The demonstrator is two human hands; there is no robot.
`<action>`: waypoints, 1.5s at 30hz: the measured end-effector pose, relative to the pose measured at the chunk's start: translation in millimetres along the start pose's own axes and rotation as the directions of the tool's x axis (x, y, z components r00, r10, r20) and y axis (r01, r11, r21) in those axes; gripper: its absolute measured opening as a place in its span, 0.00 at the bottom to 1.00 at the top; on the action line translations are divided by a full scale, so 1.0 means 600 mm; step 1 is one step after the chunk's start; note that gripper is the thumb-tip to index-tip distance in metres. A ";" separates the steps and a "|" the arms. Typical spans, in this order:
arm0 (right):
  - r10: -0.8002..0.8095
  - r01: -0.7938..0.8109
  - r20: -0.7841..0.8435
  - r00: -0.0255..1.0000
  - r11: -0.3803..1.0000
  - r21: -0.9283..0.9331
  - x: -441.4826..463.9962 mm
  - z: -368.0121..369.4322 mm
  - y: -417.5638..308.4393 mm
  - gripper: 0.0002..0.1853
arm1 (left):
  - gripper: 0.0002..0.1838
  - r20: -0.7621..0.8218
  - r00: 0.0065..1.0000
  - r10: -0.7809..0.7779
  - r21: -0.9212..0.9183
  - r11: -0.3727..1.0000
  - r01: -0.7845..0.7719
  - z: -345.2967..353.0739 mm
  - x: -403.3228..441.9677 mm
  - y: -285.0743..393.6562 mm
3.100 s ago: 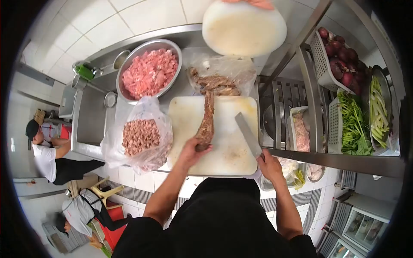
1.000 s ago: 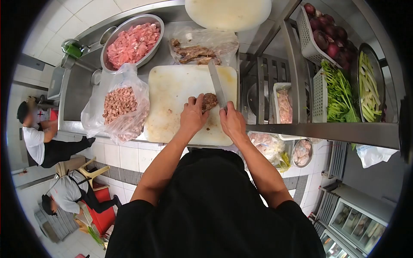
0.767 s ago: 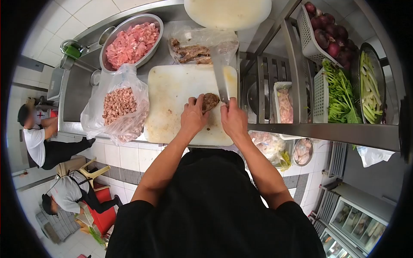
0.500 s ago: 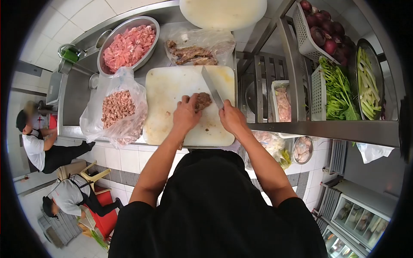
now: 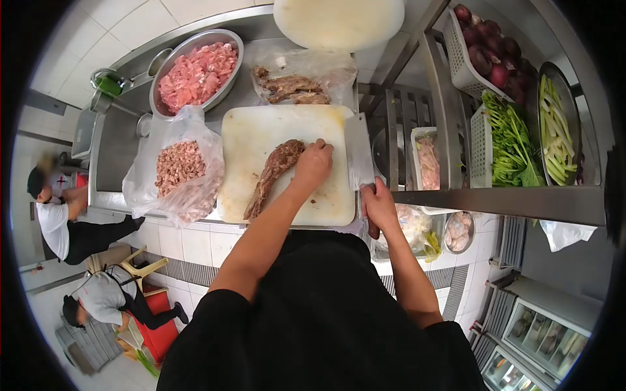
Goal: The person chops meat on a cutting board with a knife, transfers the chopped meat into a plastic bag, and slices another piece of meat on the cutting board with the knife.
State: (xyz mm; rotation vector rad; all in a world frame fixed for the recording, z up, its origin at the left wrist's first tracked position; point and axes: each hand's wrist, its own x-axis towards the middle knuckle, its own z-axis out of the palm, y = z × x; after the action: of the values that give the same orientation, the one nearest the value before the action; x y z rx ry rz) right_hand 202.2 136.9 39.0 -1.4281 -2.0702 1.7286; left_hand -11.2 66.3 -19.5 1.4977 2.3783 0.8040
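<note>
A long piece of brown cooked meat [image 5: 277, 174] lies slanting on the white cutting board [image 5: 244, 130]. My left hand [image 5: 315, 163] is over the board just right of the meat's upper end, its fingers bent together and pointing down; what is under the fingertips is hidden. Wrapped round the handle of a cleaver [image 5: 357, 146], my right hand [image 5: 378, 203] is at the board's lower right corner. The blade points away from me along the board's right edge, apart from the meat. A few small dark crumbs are on the board.
Behind the board is a plastic bag with more brown meat [image 5: 293, 88]. Left are a steel bowl of pink meat [image 5: 199, 75] and a bag of diced meat [image 5: 179, 168]. A metal shelf [image 5: 495, 201] with vegetables stands right. Two people [image 5: 55, 218] are at far left.
My left hand has let go of the long meat and moved right, and the meat now lies slanted in view. The cleaver has moved right, off the middle of the board to its edge.
</note>
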 end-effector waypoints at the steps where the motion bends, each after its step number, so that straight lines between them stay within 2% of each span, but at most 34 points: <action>1: -0.006 0.006 0.010 1.000 1.000 -0.002 0.003 0.005 0.010 0.17 | 0.17 0.020 1.000 0.006 0.021 1.000 -0.006 0.002 0.001 -0.005; 2: 0.003 -0.005 -0.015 1.000 0.995 -0.098 0.008 0.015 0.030 0.21 | 0.17 0.013 1.000 -0.006 0.027 1.000 0.005 0.003 -0.005 -0.013; 3: 0.009 -0.017 -0.041 0.999 0.981 -0.193 0.011 0.021 0.043 0.27 | 0.14 0.002 1.000 -0.030 -0.053 0.998 0.030 -0.007 -0.013 -0.014; 4: 0.022 -0.023 -0.009 1.000 0.976 -0.217 0.014 0.017 0.047 0.33 | 0.11 -0.009 0.998 -0.055 -0.132 0.990 0.053 -0.027 -0.022 -0.008; 5: 0.015 -0.013 0.008 1.000 0.975 -0.221 0.019 0.016 0.050 0.33 | 0.11 -0.018 0.997 -0.070 -0.126 0.990 0.068 -0.052 -0.041 -0.006; 7: 0.005 -0.011 -0.050 0.999 0.993 -0.121 0.024 0.019 0.055 0.22 | 0.07 0.130 0.960 -0.249 -0.532 0.799 0.279 -0.136 -0.108 0.008; 9: -0.057 0.044 -0.095 0.994 0.990 -0.133 0.036 0.022 0.085 0.21 | 0.07 0.368 0.891 -0.265 -0.749 0.484 0.453 -0.194 -0.195 -0.033; 11: -0.064 0.057 -0.063 0.996 0.993 -0.099 0.043 0.018 0.092 0.18 | 0.08 0.533 0.780 -0.329 -0.717 0.313 0.623 -0.249 -0.297 -0.072; 12: -0.034 0.030 -0.047 0.998 0.996 -0.080 0.035 0.016 0.072 0.17 | 0.08 0.522 0.773 -0.361 -0.720 0.300 0.626 -0.260 -0.352 -0.105; 14: 0.030 -0.031 -0.021 0.999 0.998 -0.059 0.032 0.012 0.060 0.16 | 0.17 0.700 0.582 -0.414 -0.540 0.226 0.811 -0.227 -0.455 -0.185; 15: 0.002 -0.005 -0.028 1.000 0.996 -0.091 0.041 0.010 0.065 0.17 | 0.17 0.691 0.579 -0.432 -0.546 0.213 0.810 -0.190 -0.492 -0.207; 16: 0.026 -0.028 -0.021 0.999 0.995 -0.095 0.048 0.008 0.065 0.17 | 0.20 0.378 0.590 -0.713 -0.636 0.263 0.726 -0.147 -0.529 -0.229; 17: 0.053 -0.054 -0.020 0.998 0.994 -0.099 0.051 0.009 0.062 0.18 | 0.24 0.007 0.488 -0.873 -0.679 0.354 0.643 -0.114 -0.555 -0.250; 18: 0.057 -0.059 -0.018 0.998 0.991 -0.119 0.045 0.010 0.042 0.20 | 0.28 -0.137 0.392 -0.910 -0.707 0.367 0.604 -0.116 -0.555 -0.254; 19: 0.052 -0.055 -0.021 0.998 0.991 -0.122 0.049 0.015 0.035 0.20 | 0.24 -0.279 0.321 -0.905 -0.677 0.422 0.603 -0.119 -0.552 -0.257; 21: -0.007 0.008 0.012 1.000 0.990 -0.144 0.050 0.013 0.027 0.20 | 0.20 -0.441 0.379 -0.814 -0.630 0.581 0.515 -0.136 -0.521 -0.232; 22: -0.036 0.025 -0.047 0.998 0.977 -0.213 0.050 0.019 0.027 0.20 | 0.17 -0.468 0.459 -0.755 -0.517 0.656 0.551 -0.169 -0.479 -0.184; 23: -0.039 0.025 -0.055 0.998 0.974 -0.226 0.055 0.021 0.028 0.20 | 0.17 -0.477 0.540 -0.694 -0.505 0.719 0.478 -0.186 -0.435 -0.142; 24: -0.084 0.072 -0.034 0.996 0.961 -0.267 0.062 0.020 0.029 0.20 | 0.18 -0.466 0.673 -0.574 -0.418 0.814 0.404 -0.186 -0.397 -0.124; 25: -0.126 0.115 -0.015 0.992 0.946 -0.303 0.065 0.019 0.026 0.20 | 0.23 -0.438 0.760 -0.480 -0.311 0.874 0.373 -0.186 -0.353 -0.099; 26: -0.182 0.159 -0.032 0.983 0.919 -0.362 0.062 0.020 0.020 0.19 | 0.31 -0.398 0.831 -0.388 -0.104 0.919 0.380 -0.178 -0.308 -0.077; 27: -0.184 0.153 -0.052 0.982 0.919 -0.362 0.061 0.021 0.016 0.19 | 0.37 -0.304 0.887 -0.348 -0.053 0.936 0.349 -0.172 -0.268 -0.067; 29: -0.144 0.123 -0.008 0.990 0.872 -0.474 0.065 0.022 0.018 0.23 | 0.38 -0.079 0.887 -0.455 0.099 0.882 0.461 -0.164 -0.197 -0.044; 30: -0.242 0.208 -0.012 0.970 0.859 -0.467 0.076 0.024 0.043 0.18 | 0.38 -0.074 0.897 -0.437 0.097 0.892 0.442 -0.162 -0.173 -0.054; 31: -0.282 0.233 -0.024 0.959 0.835 -0.499 0.062 0.031 0.025 0.19 | 0.37 0.007 0.894 -0.449 0.114 0.888 0.445 -0.160 -0.151 -0.071; 33: -0.148 0.124 0.004 0.989 0.809 -0.574 0.019 0.031 -0.031 0.22 | 0.35 0.104 0.893 -0.439 0.129 0.896 0.425 -0.163 -0.124 -0.098; 34: -0.200 0.171 0.008 0.980 0.818 -0.549 0.007 0.031 -0.033 0.21 | 0.34 0.146 0.955 -0.258 0.137 0.961 0.238 -0.171 -0.122 -0.112; 35: -0.182 0.146 -0.011 0.983 0.823 -0.549 0.001 0.028 -0.024 0.21 | 0.34 0.189 0.979 -0.069 0.135 0.990 0.044 -0.177 -0.121 -0.121; 36: -0.181 0.158 0.010 0.983 0.824 -0.544 -0.003 0.025 -0.019 0.20 | 0.34 0.278 0.960 0.029 0.149 0.986 -0.073 -0.182 -0.116 -0.125; 37: -0.185 0.175 0.036 0.982 0.824 -0.539 -0.007 0.025 -0.017 0.20 | 0.34 0.290 0.956 0.038 0.140 0.987 -0.082 -0.177 -0.112 -0.122; 39: -0.188 0.166 0.015 0.982 0.826 -0.538 -0.032 0.021 -0.026 0.19 | 0.33 0.366 0.923 0.117 0.234 0.949 -0.213 -0.168 -0.109 -0.117; 42: -0.157 0.158 0.050 0.986 0.813 -0.561 -0.057 0.018 -0.033 0.19 | 0.35 0.306 0.951 0.050 0.293 0.945 -0.144 -0.149 -0.115 -0.104; 43: -0.210 0.191 0.033 0.977 0.796 -0.574 -0.062 0.020 -0.026 0.18 | 0.35 0.314 0.948 0.048 0.287 0.947 -0.143 -0.149 -0.121 -0.097; 45: -0.257 0.217 0.018 0.966 0.777 -0.591 -0.065 0.022 -0.019 0.18 | 0.39 0.176 0.970 0.170 0.189 0.961 -0.202 -0.156 -0.133 -0.083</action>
State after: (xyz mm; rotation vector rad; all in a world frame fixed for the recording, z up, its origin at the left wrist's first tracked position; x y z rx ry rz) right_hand 209.5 101.3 61.7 -1.2234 -2.7528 0.9570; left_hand -55.2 -51.5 22.0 1.8157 2.2846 0.4632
